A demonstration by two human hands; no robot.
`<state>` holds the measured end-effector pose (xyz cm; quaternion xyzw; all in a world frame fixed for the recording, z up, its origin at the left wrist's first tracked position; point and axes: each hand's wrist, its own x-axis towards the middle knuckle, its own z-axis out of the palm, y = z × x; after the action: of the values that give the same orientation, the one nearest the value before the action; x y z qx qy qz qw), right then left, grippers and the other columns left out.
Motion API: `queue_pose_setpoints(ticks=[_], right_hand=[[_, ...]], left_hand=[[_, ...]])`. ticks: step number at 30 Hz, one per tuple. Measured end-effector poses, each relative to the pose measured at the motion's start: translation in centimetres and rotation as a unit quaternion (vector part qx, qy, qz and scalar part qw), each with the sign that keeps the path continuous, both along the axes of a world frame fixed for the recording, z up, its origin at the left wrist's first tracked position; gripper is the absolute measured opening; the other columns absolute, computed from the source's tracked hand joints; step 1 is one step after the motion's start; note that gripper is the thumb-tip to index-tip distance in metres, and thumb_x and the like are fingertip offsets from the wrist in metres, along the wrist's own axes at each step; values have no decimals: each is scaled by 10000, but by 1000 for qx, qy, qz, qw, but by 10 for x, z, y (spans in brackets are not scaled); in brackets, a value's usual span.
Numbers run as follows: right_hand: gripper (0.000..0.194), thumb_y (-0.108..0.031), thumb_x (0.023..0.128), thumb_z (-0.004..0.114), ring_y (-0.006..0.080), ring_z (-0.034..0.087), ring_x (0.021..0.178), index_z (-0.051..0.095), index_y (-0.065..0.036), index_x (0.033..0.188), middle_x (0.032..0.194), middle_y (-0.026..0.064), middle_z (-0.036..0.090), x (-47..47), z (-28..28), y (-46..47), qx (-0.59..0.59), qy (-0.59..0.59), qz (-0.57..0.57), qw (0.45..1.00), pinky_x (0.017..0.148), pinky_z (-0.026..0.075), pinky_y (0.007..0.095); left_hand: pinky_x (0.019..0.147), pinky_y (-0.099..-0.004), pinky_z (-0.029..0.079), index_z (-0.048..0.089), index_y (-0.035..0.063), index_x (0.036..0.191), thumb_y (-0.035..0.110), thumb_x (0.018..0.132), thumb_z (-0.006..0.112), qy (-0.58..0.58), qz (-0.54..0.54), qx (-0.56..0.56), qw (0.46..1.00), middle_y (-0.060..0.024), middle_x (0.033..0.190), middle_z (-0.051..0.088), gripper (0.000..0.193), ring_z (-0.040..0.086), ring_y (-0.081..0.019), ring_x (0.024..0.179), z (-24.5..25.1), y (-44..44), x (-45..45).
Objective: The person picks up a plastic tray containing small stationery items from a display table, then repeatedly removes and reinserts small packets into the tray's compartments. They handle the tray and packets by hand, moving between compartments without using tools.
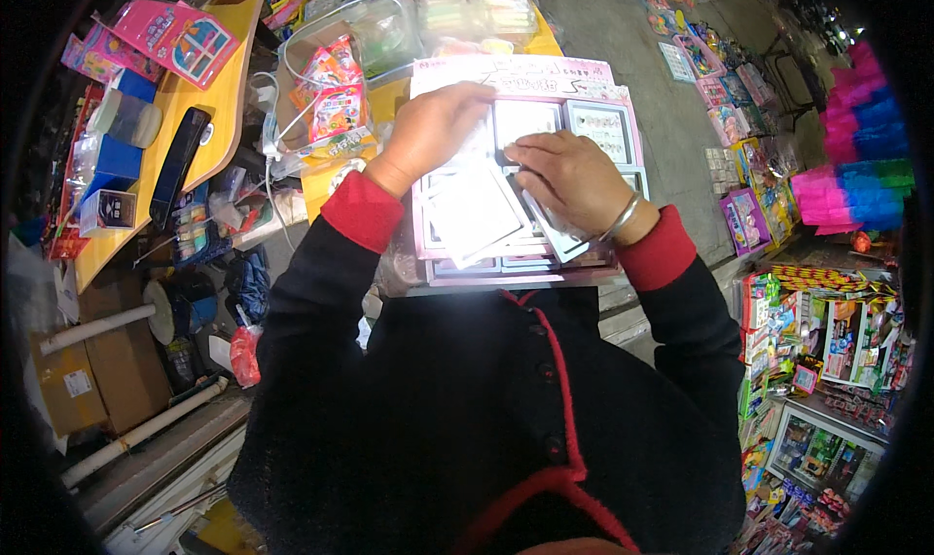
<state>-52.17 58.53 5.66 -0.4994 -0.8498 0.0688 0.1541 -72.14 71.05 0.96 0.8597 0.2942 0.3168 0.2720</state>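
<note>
In front of my torso lies a pink-edged cardboard display box [633,128] with printed writing along its far side. Small pale-framed flat boxes sit in it in rows; one [598,126] at the far right shows rows of tiny items. Several white cards or lids [474,212] lie askew over the near left, washed out by glare. My left hand [441,124] rests over the far left part, its fingertips by a white-faced box [527,119]. Bent fingers of my right hand [565,175] reach that box's near edge. Below this hand, another small box [558,234] lies tilted. Glare and the hands hide the finger contacts.
Left, a wooden table [241,66] holds a black elongated object [181,165] and pink packages [171,40]. A white power strip [270,132] with cables hangs near a carton of orange packets [337,92]. Packaged goods [744,219] line the floor at right.
</note>
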Motion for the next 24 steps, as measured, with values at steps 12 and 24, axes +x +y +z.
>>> queue_pose_setpoints(ticks=[12, 24], right_hand=[[287, -114, 827, 688, 311, 599, 977, 669, -28, 1099, 1061, 152, 659, 38, 16, -45, 12, 144, -102, 984, 862, 469, 377], [351, -27, 671, 789, 265, 581, 999, 717, -102, 1006, 1043, 64, 662, 46, 6, -92, 21, 141, -58, 988, 862, 468, 379]], left_hand=[[812, -302, 484, 670, 28, 1027, 149, 869, 691, -132, -64, -194, 970, -86, 998, 657, 199, 622, -187, 922, 26, -17, -30], [832, -373, 372, 644, 79, 856, 190, 680, 795, 106, -92, 98, 985, -76, 939, 575, 257, 542, -257, 966, 54, -124, -56]])
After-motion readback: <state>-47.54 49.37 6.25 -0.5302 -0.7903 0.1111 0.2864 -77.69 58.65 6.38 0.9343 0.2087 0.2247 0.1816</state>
